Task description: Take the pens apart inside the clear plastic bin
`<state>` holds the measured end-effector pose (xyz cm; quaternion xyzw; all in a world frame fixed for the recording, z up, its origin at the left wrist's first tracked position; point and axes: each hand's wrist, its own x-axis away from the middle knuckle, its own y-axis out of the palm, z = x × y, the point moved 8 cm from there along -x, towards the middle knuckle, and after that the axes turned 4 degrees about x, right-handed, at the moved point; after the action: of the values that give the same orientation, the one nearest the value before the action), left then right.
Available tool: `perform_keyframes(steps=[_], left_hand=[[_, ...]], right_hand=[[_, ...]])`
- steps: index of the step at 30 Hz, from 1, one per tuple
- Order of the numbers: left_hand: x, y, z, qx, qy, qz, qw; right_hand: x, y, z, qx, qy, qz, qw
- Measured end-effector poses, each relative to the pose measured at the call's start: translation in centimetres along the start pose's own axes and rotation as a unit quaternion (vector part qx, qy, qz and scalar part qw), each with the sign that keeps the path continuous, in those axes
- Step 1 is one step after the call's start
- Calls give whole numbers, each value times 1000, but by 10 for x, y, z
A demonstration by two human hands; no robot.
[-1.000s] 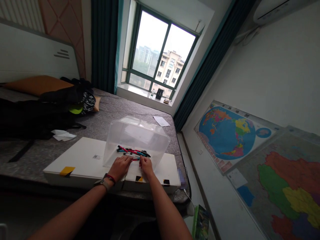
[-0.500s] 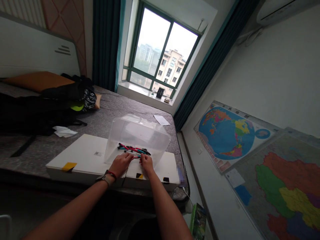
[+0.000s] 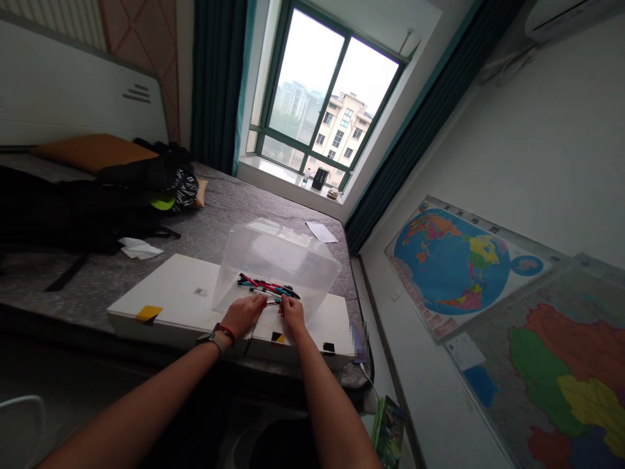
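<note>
A translucent plastic bin lies on its side on white boxes, with its open mouth towards me. Several red, blue, white and black pens lie in a loose pile inside it. At the bin's mouth, my left hand pinches one end of a pen. My right hand has its fingers closed on the other end of that pen. Most of the pen is covered by my fingers, and its exact kind is too small to tell.
The white boxes with yellow and black tape rest on a grey mattress. Crumpled tissue, a black bag and an orange pillow lie left. A white paper sheet lies behind the bin; maps cover the right wall.
The whole view has shifted slightly, so the scene sits a little further right. Both hands stay at the bin's mouth, with the pen still between them.
</note>
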<state>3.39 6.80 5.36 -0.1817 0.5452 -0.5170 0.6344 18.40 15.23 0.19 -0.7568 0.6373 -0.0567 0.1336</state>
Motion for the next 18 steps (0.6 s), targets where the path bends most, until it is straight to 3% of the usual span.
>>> perform_keyframes(steps=[7,18], left_hand=[[-2,-5,5,-25,13,8,1000],[2,7,-4,-1,-8,0,1000]], right_hand=[[0,-1,0,-20,9,8,1000],[2,-1,-4,-21,13,11,1000]])
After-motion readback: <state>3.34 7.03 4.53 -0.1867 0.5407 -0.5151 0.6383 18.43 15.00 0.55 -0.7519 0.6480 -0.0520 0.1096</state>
